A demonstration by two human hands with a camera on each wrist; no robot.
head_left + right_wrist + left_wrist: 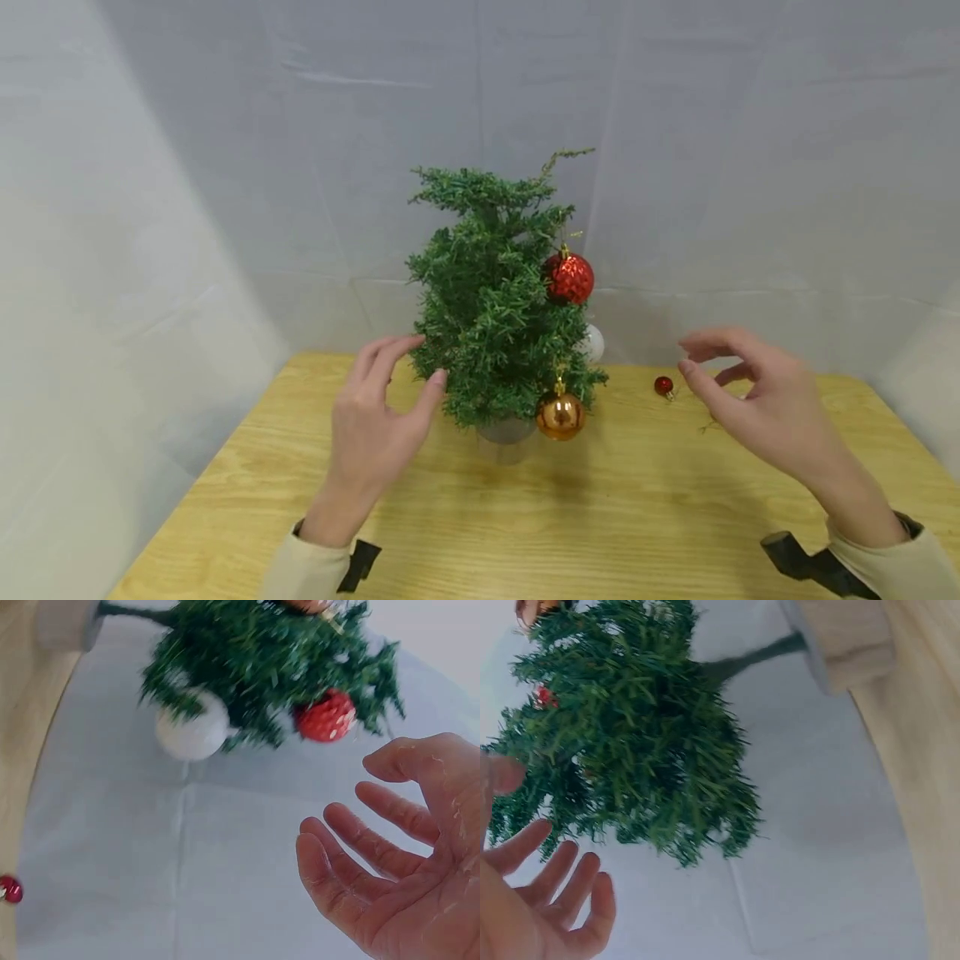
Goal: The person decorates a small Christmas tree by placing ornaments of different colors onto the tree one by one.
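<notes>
A small artificial Christmas tree (487,308) stands upright in a pale round base (507,442) on the table. Its right side carries a red bauble (570,278), a gold bauble (561,417) and a white bauble (593,342). My left hand (378,417) is beside the tree's left side, fingers loosely bent and thumb spread, with its fingertips overlapping the outer branches in the head view. To the right of the tree my right hand (765,400) hovers with relaxed fingers and nothing in its grasp; the right wrist view shows the palm (420,900) bare.
A small red bauble (663,386) lies on the wooden table (480,533) near its back edge, left of my right hand. A thin greenish strand shows just below that hand. Behind the table hangs a pale grey sheet (375,125).
</notes>
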